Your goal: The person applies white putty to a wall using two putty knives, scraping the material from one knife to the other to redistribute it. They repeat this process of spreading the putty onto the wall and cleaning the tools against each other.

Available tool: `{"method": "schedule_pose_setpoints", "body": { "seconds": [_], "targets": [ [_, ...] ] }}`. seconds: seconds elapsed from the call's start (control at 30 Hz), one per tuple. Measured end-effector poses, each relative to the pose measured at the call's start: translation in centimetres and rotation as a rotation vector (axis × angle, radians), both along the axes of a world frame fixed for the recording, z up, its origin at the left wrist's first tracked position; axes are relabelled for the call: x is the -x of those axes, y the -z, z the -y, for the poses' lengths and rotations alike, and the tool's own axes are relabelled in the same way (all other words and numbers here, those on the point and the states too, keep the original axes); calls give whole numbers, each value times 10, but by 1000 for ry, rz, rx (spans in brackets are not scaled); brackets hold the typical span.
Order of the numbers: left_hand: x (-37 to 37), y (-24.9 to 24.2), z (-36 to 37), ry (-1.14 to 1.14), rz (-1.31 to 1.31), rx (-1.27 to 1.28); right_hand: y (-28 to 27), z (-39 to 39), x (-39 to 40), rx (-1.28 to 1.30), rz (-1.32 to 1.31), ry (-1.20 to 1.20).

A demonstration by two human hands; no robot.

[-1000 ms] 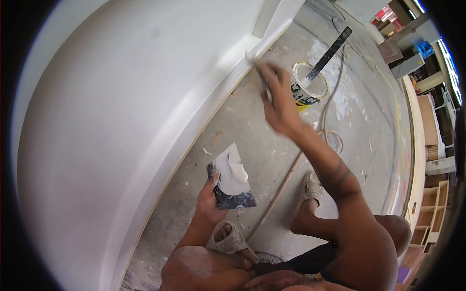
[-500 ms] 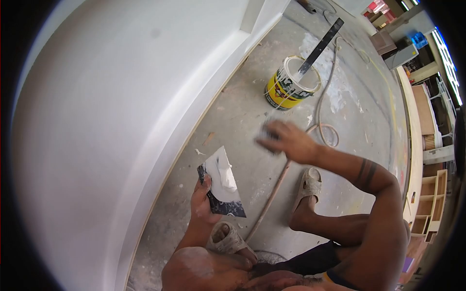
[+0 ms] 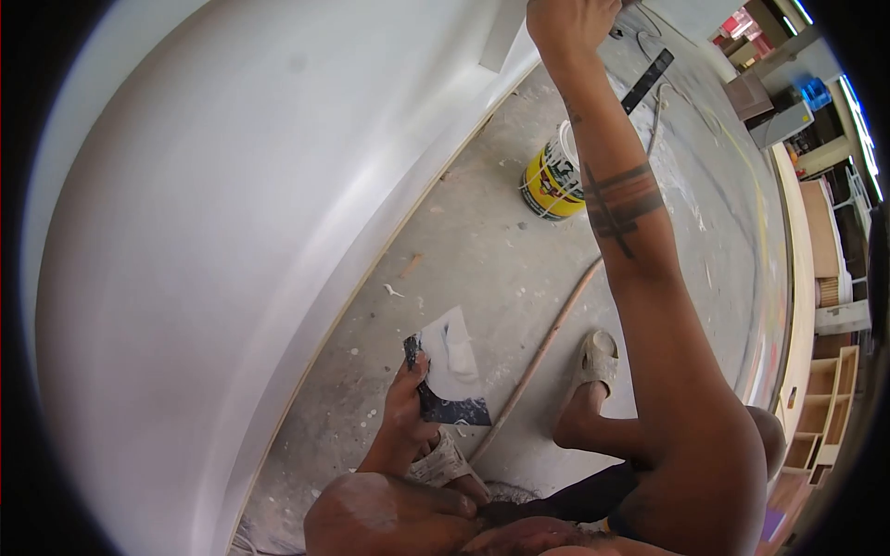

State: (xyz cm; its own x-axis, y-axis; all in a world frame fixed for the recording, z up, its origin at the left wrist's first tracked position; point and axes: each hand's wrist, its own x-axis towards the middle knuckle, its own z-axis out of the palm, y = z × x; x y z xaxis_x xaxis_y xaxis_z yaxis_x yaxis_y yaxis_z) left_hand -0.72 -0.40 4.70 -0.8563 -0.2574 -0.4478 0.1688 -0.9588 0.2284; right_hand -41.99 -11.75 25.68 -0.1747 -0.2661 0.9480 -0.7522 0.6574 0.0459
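Observation:
My left hand grips a wide putty knife with a black handle part, low in front of my knees. White putty lies across its blade. My right arm stretches far forward, and my right hand is at the top edge of the view beside the white wall. Its fingers look curled, partly cut off by the frame, and what they hold is hidden. Behind my forearm stands a yellow and black bucket, smeared with white, a dark stick rising near it.
A hose runs across the stained concrete floor beside my sandalled foot. Putty scraps lie near the wall's base. Wooden shelving and boards stand along the right side.
My right hand has swung from in front of the bucket up and forward to beside the wall. My left hand, with the putty knife, has shifted slightly down and right in view.

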Motion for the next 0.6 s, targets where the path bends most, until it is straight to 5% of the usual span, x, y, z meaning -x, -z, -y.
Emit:
{"method": "schedule_pose_setpoints", "body": {
  "seconds": [0.6],
  "targets": [
    [-12,13,6,-5,9,-48,13,35,5,-47,7,134]
  ]
}}
